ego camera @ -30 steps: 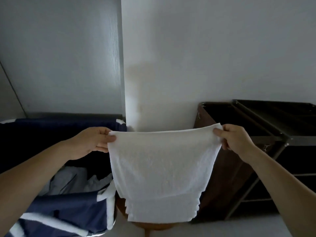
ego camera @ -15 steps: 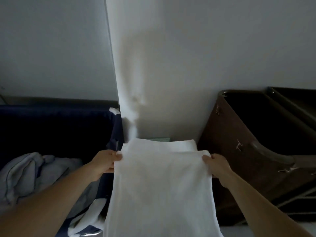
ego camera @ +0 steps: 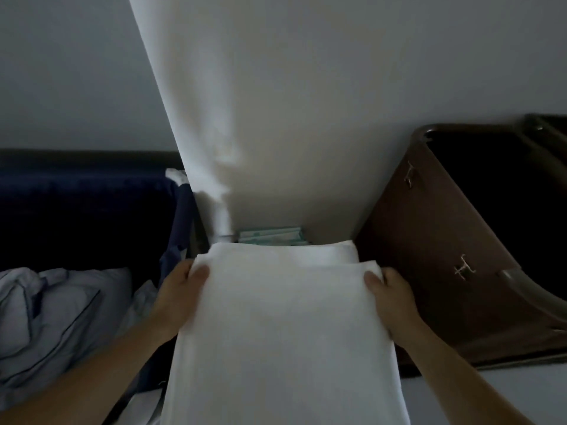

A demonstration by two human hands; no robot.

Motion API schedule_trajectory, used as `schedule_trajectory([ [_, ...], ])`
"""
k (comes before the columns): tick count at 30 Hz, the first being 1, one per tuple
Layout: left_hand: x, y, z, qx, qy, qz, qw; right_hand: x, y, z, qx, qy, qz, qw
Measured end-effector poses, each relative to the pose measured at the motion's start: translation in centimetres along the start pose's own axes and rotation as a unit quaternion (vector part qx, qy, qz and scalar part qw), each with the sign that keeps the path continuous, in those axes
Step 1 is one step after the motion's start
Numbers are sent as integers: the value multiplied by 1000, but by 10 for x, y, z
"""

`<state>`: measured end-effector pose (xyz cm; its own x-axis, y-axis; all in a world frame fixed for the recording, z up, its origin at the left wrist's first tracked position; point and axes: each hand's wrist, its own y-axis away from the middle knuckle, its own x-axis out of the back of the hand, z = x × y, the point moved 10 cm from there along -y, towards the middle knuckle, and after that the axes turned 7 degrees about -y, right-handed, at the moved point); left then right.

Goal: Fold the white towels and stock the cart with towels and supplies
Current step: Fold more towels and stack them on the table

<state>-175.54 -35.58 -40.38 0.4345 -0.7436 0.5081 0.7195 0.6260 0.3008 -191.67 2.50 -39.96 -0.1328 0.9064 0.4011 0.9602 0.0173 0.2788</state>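
Fingers (ego camera: pixel 199 273) of the left hand (ego camera: pixel 176 294) pinch the far left corner of a white towel (ego camera: pixel 285 332), one digit lying on top and the rest hidden beneath the cloth. Those of the right hand (ego camera: pixel 395 299) grip the far right corner in the same way. Between the two hands the towel is stretched flat and runs back toward the person, out of the bottom of the view. Its far edge overlaps a second folded towel (ego camera: pixel 285 253) lying just beyond it; whatever carries them is hidden. Behind that towel, against the wall (ego camera: pixel 337 87), sits what looks like a stack of green-and-white packets (ego camera: pixel 271 235). A navy hamper (ego camera: pixel 92 210) holding pale blue linen (ego camera: pixel 46 317) stands to the left. A brown bin (ego camera: pixel 429 256) stands to the right.
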Motion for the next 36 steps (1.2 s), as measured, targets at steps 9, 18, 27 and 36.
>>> schedule_trajectory([
  [9, -21, -80, -1, 4, -127, -11, 992, -35, -64, -19, -9, 49, 25, 998],
  [18, -31, -17, -46, 41, -150, -8, 988, -48, -25, 12, 55, 149, 13, 987],
  [27, -25, 112, -94, 138, -113, -75, 981, -17, 57, 47, -2, 280, -33, 959],
  [36, -7, 148, -111, 165, -116, -105, 974, 15, 130, 93, -167, 213, -43, 962],
])
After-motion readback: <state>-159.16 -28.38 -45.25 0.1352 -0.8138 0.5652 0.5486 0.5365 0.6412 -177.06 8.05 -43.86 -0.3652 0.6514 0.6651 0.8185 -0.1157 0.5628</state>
